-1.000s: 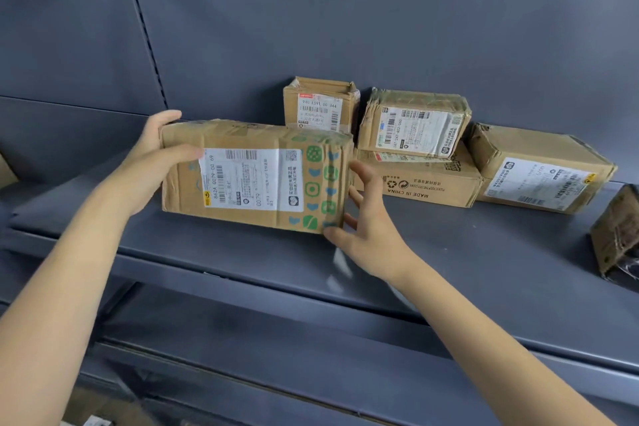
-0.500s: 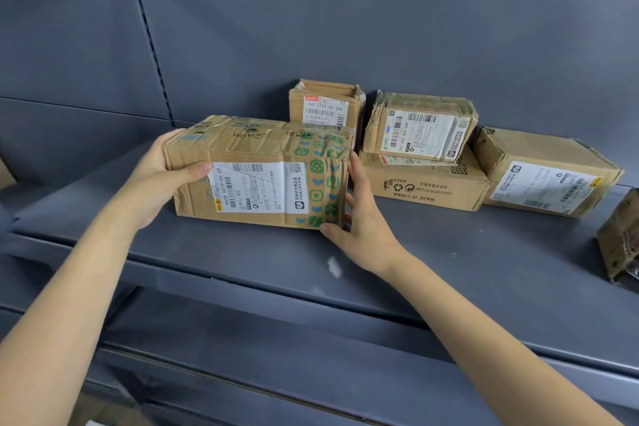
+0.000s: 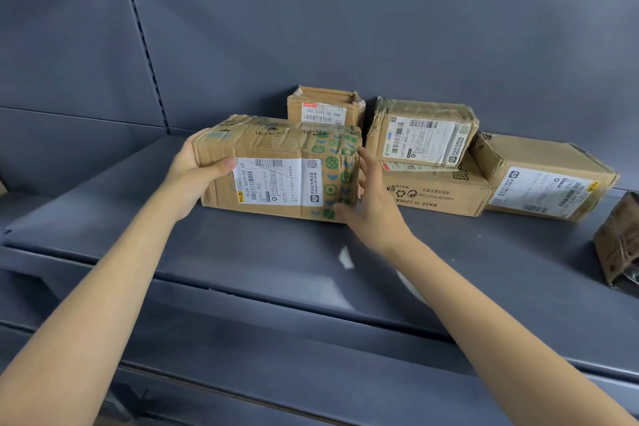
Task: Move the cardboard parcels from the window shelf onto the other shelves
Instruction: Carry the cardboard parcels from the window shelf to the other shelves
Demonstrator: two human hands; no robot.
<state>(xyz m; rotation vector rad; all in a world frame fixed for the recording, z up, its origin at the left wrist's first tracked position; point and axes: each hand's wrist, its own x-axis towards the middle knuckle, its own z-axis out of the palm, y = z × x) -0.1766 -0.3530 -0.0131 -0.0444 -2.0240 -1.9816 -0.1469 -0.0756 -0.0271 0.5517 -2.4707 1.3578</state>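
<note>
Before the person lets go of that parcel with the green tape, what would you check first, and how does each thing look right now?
1. Brown cardboard parcel with green printed tape sits flat on the grey metal shelf: ok.
2. Left hand grips its left end: ok.
3. Right hand is at its right end, fingers straight: ok.
4. Gap to the flat "MADE IN CHINA" cardboard box: cannot tell, the right hand hides it.
5. Small taped parcel stacked on that box sits steady: ok.

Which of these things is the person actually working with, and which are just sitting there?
In use: green-taped parcel, left hand, right hand, grey shelf.

Sitting there: small box, two stacked boxes, tilted box.
</note>
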